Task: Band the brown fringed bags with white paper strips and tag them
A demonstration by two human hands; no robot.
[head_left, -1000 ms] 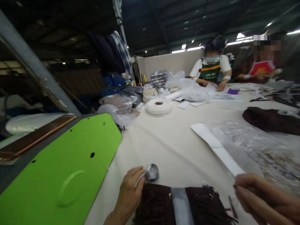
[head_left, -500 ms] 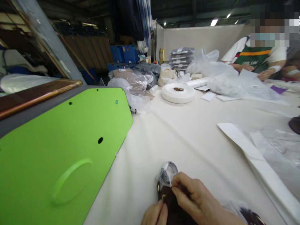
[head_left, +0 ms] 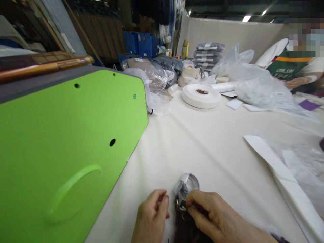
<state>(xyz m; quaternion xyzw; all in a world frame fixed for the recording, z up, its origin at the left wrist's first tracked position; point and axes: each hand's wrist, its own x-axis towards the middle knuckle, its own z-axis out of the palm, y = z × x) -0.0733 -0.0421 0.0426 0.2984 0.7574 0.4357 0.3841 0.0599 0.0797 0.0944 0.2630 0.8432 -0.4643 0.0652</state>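
Observation:
My right hand (head_left: 215,217) pinches the end of a dark brown fringed piece (head_left: 183,226) just below its plastic-wrapped round buckle (head_left: 187,185), at the near edge of the white table (head_left: 202,141). My left hand (head_left: 152,217) is beside it on the left, fingers curled into a loose fist, close to the brown piece; what it holds, if anything, is hidden. Most of the brown piece lies under my hands and runs off the bottom of the view.
A bright green machine panel (head_left: 65,145) fills the left. A roll of white tape (head_left: 201,95), plastic bags (head_left: 243,84) and stacked packets (head_left: 209,54) lie at the far side. A white paper strip (head_left: 278,172) and clear plastic are on the right. A person in a green apron (head_left: 291,67) sits at the back right.
The view has swung left and down. My right hand came from the right onto the brown piece by the buckle, and my left hand shifted a little left of it.

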